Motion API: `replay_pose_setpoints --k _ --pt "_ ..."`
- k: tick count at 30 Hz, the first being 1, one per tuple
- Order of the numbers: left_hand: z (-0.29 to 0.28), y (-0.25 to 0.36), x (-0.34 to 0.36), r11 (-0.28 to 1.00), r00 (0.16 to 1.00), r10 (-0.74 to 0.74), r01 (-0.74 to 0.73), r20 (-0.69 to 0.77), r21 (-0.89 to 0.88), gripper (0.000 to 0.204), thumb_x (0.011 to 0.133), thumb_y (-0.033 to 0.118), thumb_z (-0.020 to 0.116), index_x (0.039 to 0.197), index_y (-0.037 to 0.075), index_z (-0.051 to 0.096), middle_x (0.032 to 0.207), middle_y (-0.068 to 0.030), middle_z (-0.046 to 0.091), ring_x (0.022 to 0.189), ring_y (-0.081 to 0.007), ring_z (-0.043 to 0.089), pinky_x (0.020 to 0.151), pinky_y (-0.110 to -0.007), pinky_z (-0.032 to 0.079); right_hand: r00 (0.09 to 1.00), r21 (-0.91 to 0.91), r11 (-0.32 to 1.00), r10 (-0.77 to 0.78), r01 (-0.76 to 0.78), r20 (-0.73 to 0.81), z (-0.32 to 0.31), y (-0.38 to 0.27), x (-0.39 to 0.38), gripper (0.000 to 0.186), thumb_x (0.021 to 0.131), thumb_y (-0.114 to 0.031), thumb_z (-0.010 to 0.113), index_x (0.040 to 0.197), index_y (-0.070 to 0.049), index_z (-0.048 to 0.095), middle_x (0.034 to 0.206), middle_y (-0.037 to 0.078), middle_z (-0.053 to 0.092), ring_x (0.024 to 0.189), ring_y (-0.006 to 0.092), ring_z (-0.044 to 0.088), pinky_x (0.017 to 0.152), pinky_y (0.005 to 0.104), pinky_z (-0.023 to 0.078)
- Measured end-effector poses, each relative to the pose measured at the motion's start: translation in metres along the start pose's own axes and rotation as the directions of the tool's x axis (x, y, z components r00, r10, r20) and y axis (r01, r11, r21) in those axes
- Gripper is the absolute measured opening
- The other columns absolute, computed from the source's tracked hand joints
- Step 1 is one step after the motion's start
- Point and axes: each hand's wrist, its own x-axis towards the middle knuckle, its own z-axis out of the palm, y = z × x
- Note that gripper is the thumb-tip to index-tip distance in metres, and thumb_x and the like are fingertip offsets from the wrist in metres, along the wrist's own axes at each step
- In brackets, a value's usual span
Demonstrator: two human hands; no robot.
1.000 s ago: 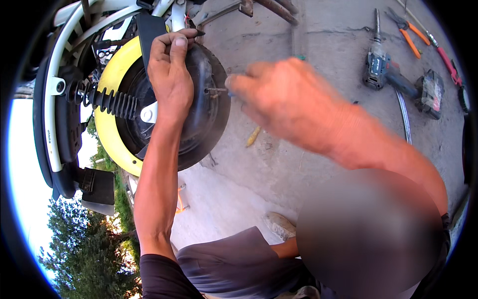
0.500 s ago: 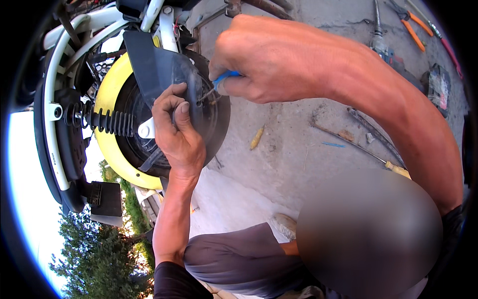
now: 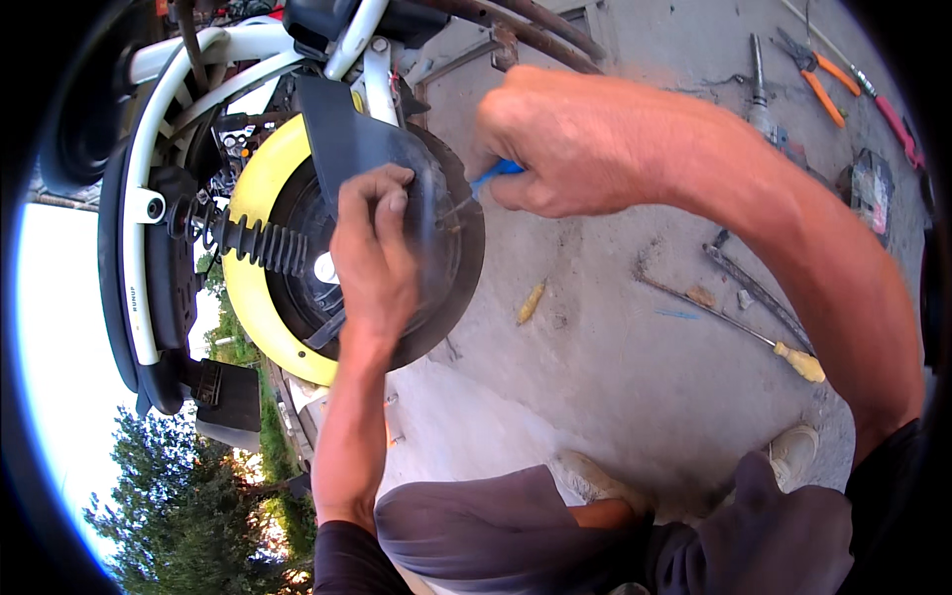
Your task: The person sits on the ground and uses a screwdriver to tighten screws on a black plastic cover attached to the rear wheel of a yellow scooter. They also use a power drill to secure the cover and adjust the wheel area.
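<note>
My left hand (image 3: 375, 258) is at the side of a wheel with a yellow rim (image 3: 248, 288) and black tire (image 3: 466, 288). Its fingers are curled with thumb against forefinger; what they pinch, if anything, is hidden. A dark grey plastic guard (image 3: 342, 129) lies just beyond it. My right hand (image 3: 555, 149) is closed in a fist around the blue handle (image 3: 499, 175) of a tool. From that handle a thin metal shaft (image 3: 458, 210) points toward the tire's side; its tip is blurred, so contact cannot be told.
Left of the wheel are a black coil spring (image 3: 263, 244) and white frame tubes (image 3: 139, 268). On the concrete lie a yellow handle (image 3: 531, 301), a long screwdriver (image 3: 798, 363), orange-handled pliers (image 3: 823, 94) and a power tool (image 3: 764, 114). My shoes (image 3: 595, 478) stand near the lower edge.
The whole view has shifted, so wheel and frame sit farther right. Both hands remain at the wheel, the right still gripping the blue-handled tool. My legs show more at the lower right.
</note>
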Motion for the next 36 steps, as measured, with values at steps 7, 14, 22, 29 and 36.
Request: replay_pose_setpoints --k 7,14,22,29,36 --pt "0.028 -0.02 0.072 0.999 0.999 -0.04 0.04 -0.01 0.024 0.019 0.11 0.01 0.052 0.105 -0.003 0.065 0.1 -0.0168 0.073 0.092 -0.0232 0.071 0.088 -0.034 0.054 1.0 0.026 0.999 0.027 -0.027 -0.006 0.014 -0.008 0.0 0.018 0.085 -0.009 0.07 0.088 0.008 0.073 0.075 0.03 0.064 0.072 0.0448 0.067 0.067 0.0485 0.055" --pt "0.032 -0.009 0.08 0.996 0.997 -0.055 0.052 0.046 0.076 0.02 0.11 0.014 0.052 0.108 -0.002 0.064 0.094 -0.018 0.074 0.091 -0.0331 0.072 0.087 -0.039 0.054 0.999 0.037 0.999 0.04 -0.039 -0.034 0.007 0.0 -0.01 0.018 0.085 -0.011 0.07 0.089 0.007 0.074 0.078 0.03 0.068 0.077 0.0463 0.07 0.072 0.0512 0.058" --pt "0.017 -0.027 0.102 0.996 0.929 0.01 -0.041 0.371 0.074 0.021 0.11 0.021 0.056 0.108 0.0 0.06 0.078 -0.0148 0.067 0.074 -0.0267 0.066 0.072 -0.039 0.051 0.997 0.025 1.0 -0.003 0.005 -0.075 0.006 -0.003 -0.011 0.016 0.084 -0.009 0.069 0.09 0.004 0.077 0.077 0.029 0.069 0.076 0.0449 0.071 0.071 0.0513 0.058" --pt "0.02 -0.013 0.096 0.988 0.946 -0.154 0.144 0.286 0.058 0.018 0.111 0.018 0.056 0.109 0.001 0.06 0.083 -0.0114 0.069 0.077 -0.0141 0.065 0.071 -0.031 0.05 0.997 0.053 0.999 0.001 0.003 -0.074 0.012 -0.002 -0.006 0.017 0.084 -0.009 0.069 0.091 0.005 0.076 0.078 0.03 0.069 0.077 0.0451 0.071 0.073 0.0514 0.058" --pt "0.002 0.012 0.017 0.983 0.992 -0.125 0.126 0.011 -0.133 0.013 0.11 0.011 0.057 0.111 -0.001 0.063 0.106 -0.008 0.068 0.098 -0.0156 0.062 0.094 -0.03 0.05 0.999 0.048 0.999 0.023 -0.02 -0.045 0.014 0.003 -0.006 0.017 0.082 -0.008 0.069 0.087 0.007 0.074 0.077 0.031 0.067 0.075 0.0465 0.069 0.07 0.0515 0.057"
